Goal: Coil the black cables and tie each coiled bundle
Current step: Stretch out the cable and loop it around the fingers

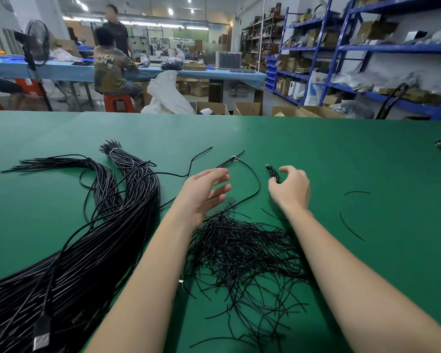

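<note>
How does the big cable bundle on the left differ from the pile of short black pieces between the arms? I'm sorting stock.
The cable bundle holds long, thick strands lying parallel, banded near its far end; the pile of short pieces is thin, loose and tangled, with no band. The bundle has USB plugs; the pile shows none. Both are black and lie on the green table.

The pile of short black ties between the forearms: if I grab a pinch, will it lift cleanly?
Probably not. The short black ties lie crisscrossed and tangled, so neighbours would likely drag along. They look thin and springy, holding gentle curves, so probably light. Strays would likely scatter across the green mat.
</note>
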Tool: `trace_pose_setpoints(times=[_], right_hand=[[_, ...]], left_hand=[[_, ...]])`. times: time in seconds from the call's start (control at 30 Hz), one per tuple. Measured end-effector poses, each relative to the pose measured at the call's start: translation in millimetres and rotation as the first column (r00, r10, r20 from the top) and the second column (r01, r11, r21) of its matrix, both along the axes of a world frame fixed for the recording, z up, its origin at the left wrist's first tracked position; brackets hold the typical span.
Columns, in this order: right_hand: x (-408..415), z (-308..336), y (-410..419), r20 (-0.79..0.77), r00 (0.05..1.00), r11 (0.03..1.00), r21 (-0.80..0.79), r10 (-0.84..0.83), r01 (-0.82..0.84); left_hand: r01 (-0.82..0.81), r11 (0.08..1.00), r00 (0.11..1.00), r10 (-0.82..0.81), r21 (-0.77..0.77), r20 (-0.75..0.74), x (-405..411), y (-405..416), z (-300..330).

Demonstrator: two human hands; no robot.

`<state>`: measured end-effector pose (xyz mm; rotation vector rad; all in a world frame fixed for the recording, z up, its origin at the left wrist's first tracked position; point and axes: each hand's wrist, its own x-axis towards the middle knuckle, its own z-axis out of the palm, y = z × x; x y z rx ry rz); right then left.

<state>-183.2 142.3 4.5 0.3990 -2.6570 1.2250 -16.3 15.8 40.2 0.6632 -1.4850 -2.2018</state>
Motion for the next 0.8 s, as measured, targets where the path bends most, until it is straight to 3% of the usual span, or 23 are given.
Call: trace_pose_setpoints(times=[0.1,0.23,0.3,0.4,0.5,0.57,0.63,0.8], right_hand=[[20,7,-12,-0.125,0.984,0.992,0.011,0.129,-0.129],[36,19,-42,0.225,0.947,0.935,0.219,0.231,-0.28],[41,21,-55,0.315,0.919,0.914,0.249,0.237,-0.321],[48,21,-75,0.353,0.877,0.912,0.128,0.325,-0.39],[58,22,-90,0.407,0.779,0.875,-0.135,0.476,-0.464],[63,18,-96,0.404,0.709,0.813,-0.214,0.578,-0.541],[65,14,-100,0.362,0.684,0.769,-0.192,0.633,-0.61],[65,15,-94,0.203,0.798,0.821,-0.057,0.567,-0.568]], left_hand=[[0.001,1.0,1.0,0.0,-0.014,0.01,0,0,1],[0.01,1.0,1.0,-0.009,-0.026,0.017,0,1,1],[0.007,0.998,1.0,-0.006,-0.057,0.025,1,1,1],[-0.049,0.989,0.998,0.055,-0.136,0.041,2,-1,0],[-0.148,0.979,0.988,0.153,-0.141,0.026,3,-7,-2],[-0.189,0.972,0.98,0.196,-0.139,0.034,4,-10,-2],[-0.202,0.968,0.974,0.215,-0.152,0.073,5,-11,-3],[-0.17,0.976,0.976,0.186,-0.137,0.114,6,-11,-2]])
